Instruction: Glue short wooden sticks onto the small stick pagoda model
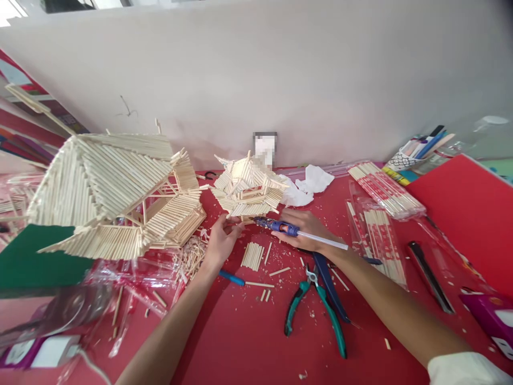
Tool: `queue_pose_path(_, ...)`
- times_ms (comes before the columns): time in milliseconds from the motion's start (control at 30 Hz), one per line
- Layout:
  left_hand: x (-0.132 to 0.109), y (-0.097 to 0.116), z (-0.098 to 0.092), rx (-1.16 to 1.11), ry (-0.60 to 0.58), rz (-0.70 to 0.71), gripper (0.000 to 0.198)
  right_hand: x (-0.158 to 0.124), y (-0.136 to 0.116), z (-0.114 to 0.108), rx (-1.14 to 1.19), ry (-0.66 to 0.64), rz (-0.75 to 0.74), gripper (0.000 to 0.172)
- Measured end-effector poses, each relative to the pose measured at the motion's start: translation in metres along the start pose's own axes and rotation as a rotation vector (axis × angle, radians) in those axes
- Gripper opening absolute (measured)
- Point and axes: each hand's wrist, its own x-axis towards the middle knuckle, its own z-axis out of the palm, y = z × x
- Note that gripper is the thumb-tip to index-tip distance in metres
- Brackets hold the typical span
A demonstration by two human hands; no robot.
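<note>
My right hand (305, 231) is closed around a blue glue gun (280, 227), its nozzle pointing left at a small model roof (246, 190) made of wooden sticks. A white glue stick pokes out of the gun's back toward the right. My left hand (221, 240) pinches a short wooden stick just under the small roof's front edge, next to the nozzle. A larger stick-built roof (116, 195) stands to the left on the red table (240, 331). A small bundle of cut sticks (252, 255) lies between my hands.
Green-handled pliers (315, 307) lie near my right forearm, a blue pen (231, 277) by my left wrist. Packs of chopsticks (385, 190) sit at the right, with a red board (468, 214), a black knife (430, 275), crumpled tissue (308, 184) and a pen holder (417, 149).
</note>
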Motion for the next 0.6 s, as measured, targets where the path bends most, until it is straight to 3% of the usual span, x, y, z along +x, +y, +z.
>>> queue_pose_path(600, 0.0000, 0.0023, -0.0008, 0.034, -0.004, -0.002, 0.037, 0.0005, 0.0028, 0.0065, 0.013, -0.028, 0.067, 0.034)
